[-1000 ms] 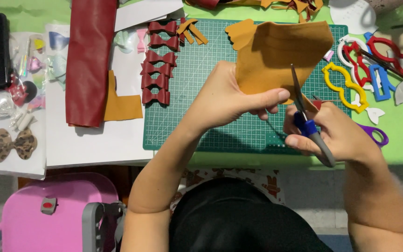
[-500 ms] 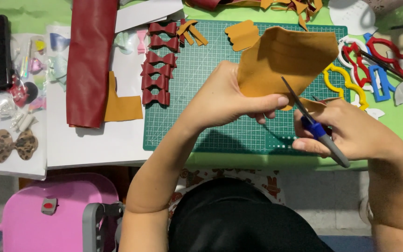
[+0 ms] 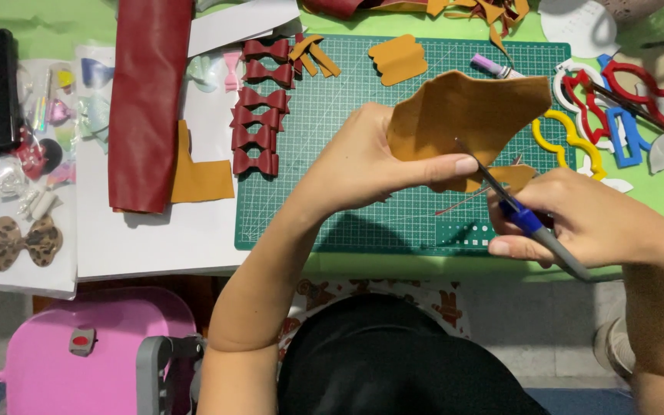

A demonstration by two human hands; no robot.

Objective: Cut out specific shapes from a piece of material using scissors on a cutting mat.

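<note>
My left hand pinches a tan leather piece and holds it up over the green cutting mat. My right hand grips blue-handled scissors; their blades reach into the lower edge of the tan piece beside my left thumb. A small flap of the same tan leather hangs at the blades. A cut tan shape lies on the mat's far side.
Several dark red leather bows line the mat's left edge. A dark red leather roll and a tan offcut lie on white paper. Coloured plastic templates lie at the right. Small bows lie at the far left, a pink case below.
The tan piece has been turned and shifted right in my left hand. The scissors have tilted flatter and advanced along its lower edge.
</note>
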